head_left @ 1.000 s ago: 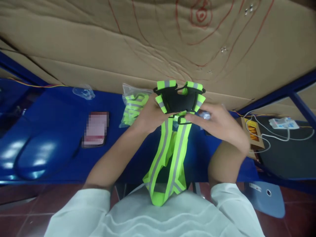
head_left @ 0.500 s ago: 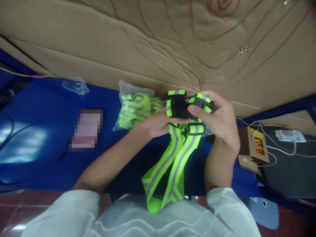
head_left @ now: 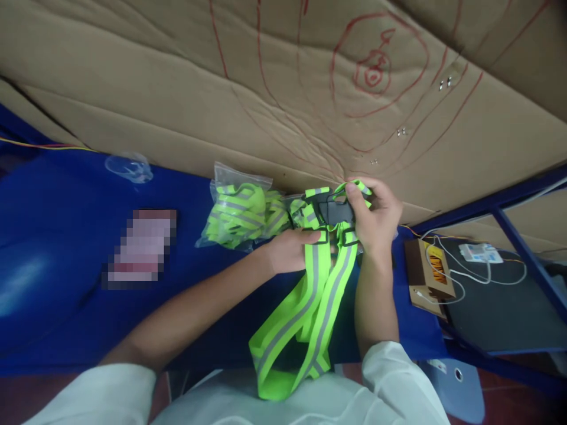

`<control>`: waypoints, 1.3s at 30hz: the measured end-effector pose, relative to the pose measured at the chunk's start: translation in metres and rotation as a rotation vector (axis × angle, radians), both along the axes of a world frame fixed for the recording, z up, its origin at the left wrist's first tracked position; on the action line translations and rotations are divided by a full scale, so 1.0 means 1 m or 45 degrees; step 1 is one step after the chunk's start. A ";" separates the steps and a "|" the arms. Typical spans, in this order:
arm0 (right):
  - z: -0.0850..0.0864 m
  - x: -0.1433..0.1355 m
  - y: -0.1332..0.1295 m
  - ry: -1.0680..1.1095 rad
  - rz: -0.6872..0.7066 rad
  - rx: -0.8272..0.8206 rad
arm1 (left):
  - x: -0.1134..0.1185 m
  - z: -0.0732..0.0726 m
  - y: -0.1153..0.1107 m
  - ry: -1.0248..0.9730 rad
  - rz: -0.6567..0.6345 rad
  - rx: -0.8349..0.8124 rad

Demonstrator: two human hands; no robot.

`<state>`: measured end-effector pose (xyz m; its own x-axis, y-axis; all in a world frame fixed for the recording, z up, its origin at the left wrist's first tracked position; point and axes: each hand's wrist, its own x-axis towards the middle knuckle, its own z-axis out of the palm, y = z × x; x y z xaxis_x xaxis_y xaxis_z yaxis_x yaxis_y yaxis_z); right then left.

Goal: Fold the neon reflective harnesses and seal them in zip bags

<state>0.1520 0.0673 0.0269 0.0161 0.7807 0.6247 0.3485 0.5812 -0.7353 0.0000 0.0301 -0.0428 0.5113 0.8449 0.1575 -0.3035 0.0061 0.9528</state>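
Note:
A neon-yellow strap with a grey stripe hangs in loops between my hands, its lower loop against my shirt. My left hand is closed on it at the left black slider, thumb on top. A black buckle lies level at the strap's top. My right hand pinches the strap at the buckle's right end, fingers behind it. Another black slider sits below the buckle. Clear bags of similar straps lie behind my left hand.
A blurred-out phone-like object and crumpled clear plastic lie on the blue table. Cardboard with red drawn lines rises behind. At right are an open brown box, white cables and a dark panel.
My left hand has moved from the buckle down to the left slider. My right thumb has shifted up onto the strap end. The view has tilted, showing more of the cardboard.

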 end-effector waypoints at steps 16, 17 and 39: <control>0.004 0.024 0.001 -0.210 0.581 -0.638 | -0.018 0.023 0.004 -0.077 -0.054 -0.382; 0.003 0.026 0.002 -0.192 0.635 -0.718 | -0.020 0.022 0.006 -0.036 -0.051 -0.361; 0.007 -0.001 -0.014 -0.899 0.671 0.070 | -0.050 0.051 0.014 -0.084 -0.141 -0.545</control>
